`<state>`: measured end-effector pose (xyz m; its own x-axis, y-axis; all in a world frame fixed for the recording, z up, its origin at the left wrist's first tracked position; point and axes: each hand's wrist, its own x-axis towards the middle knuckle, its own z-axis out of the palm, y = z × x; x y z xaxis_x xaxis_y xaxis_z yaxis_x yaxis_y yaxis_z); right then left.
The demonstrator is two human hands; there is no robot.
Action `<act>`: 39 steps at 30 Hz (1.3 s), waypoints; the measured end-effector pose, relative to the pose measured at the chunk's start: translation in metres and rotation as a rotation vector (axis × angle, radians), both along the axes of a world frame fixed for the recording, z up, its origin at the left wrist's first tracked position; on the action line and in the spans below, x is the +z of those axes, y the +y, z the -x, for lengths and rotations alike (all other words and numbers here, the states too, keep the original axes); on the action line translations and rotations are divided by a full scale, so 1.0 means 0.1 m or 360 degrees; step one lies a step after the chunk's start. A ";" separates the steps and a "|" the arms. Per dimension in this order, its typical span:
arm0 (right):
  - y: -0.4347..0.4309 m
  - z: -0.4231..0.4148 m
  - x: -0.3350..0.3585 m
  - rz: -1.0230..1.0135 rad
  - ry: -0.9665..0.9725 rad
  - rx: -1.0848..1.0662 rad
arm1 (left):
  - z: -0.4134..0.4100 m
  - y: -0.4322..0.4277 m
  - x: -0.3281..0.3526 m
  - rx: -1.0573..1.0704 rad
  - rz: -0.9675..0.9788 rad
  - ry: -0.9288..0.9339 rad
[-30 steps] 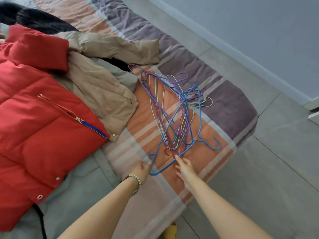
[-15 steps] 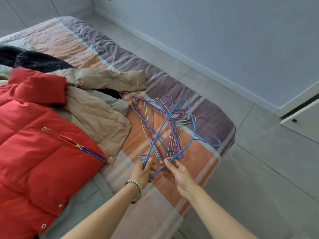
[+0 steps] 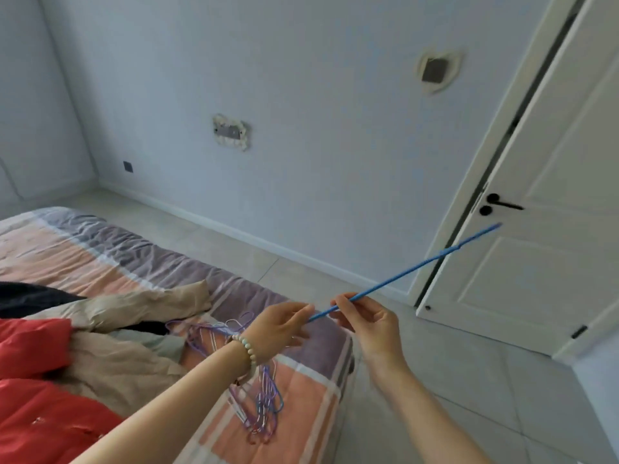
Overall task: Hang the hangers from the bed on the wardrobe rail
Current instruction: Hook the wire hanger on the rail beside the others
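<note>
Near field: both forearms enter from the bottom edge, elbows cut off. The left hand (image 3: 278, 329), with a bead bracelet (image 3: 248, 350) on the wrist, pinches the near end of the blue hanger (image 3: 402, 279); its fingers are nearly straight and the thumb sits beneath. The right hand (image 3: 368, 324) pinches the same wire just beyond, thumb and forefinger closed on it, the other fingers loosely curled.

The hanger is in the air above the bed's corner. It shows edge-on as one thin line rising to the upper right. Hook shape cannot be made out. The far tip is blurred against the door (image 3: 536, 279).

Below the hands: a pile of hangers (image 3: 263, 408), purple and blue wire, lies on the striped bed (image 3: 315, 393) near its right edge. The left forearm hides the pile's middle, so the count is not readable. To the left is a tan jacket (image 3: 127, 366). A red jacket (image 3: 40, 413) is cut off by the frame's left and bottom edges.

Room for moving: the bed's right edge runs under the right wrist. Beyond it, tiled floor (image 3: 452, 396) lies open up to the skirting and the white door. The door has a black handle (image 3: 502, 204) and a dark slit along its left side.

Far: the grey wall (image 3: 301, 95) carries two rough-edged recessed boxes, their detail unclear.
</note>
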<state>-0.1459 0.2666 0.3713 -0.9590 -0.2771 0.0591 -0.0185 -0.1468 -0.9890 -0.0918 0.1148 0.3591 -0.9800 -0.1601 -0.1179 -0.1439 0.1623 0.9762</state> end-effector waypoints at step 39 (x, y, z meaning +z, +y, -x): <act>6.68 -2.15 3.99 -0.0122 0.1150 -0.2146 | -0.88 7.24 3.90 -0.1532 -0.0585 0.1256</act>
<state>0.0692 0.9349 0.7699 -0.2645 0.7251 0.6358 -0.5575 0.4229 -0.7143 -0.0040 0.8392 0.7494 -0.5069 0.5612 0.6543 0.5110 -0.4157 0.7524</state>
